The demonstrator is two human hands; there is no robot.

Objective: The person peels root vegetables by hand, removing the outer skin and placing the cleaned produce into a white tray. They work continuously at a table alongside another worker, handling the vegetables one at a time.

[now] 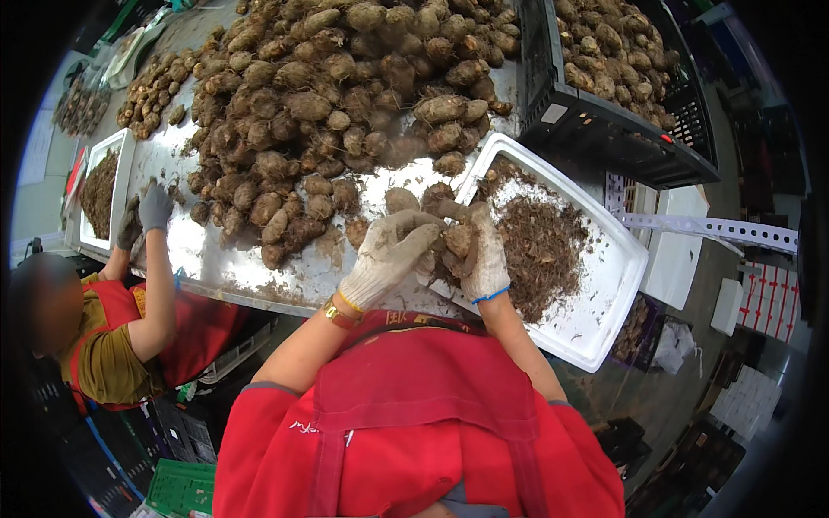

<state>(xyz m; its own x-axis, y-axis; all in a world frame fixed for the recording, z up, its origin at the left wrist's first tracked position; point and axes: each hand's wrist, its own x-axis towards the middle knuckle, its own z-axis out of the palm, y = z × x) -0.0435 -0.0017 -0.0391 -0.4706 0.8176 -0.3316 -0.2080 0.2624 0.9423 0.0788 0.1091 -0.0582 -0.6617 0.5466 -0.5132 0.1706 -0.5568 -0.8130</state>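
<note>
Right hand (486, 257): white knitted glove, soiled at the fingers; curled and closed around a brown tuber (458, 240), at the left rim of the white tray (604, 302).
Left hand (393, 250): matching glove, farther left of the tray; fingers bent, thumb and fingertips close together beside the tuber. Whether they grip it cannot be told. A gold-toned watch (339, 316) circles the wrist.
Tuber: one, rough-skinned, between the two hands, partly hidden by the gloves.
White tray: shallow, rounded corners, set at a slant; holds a mat of brown fibrous scraps (540, 250).
Tuber heap (294, 129): large, hairy-rooted, left of the tray and beyond it, on a metal table (181, 242).
Black crate (604, 125): past the tray's far end, filled with tubers (609, 56).
Perforated strip (743, 231): pale, right of the tray.
Co-worker's hands (156, 207): grey gloves, well left of the tray; grip unclear.
Second tray (125, 155): white, well left of the first, containing dark brown scraps (102, 194).
</note>
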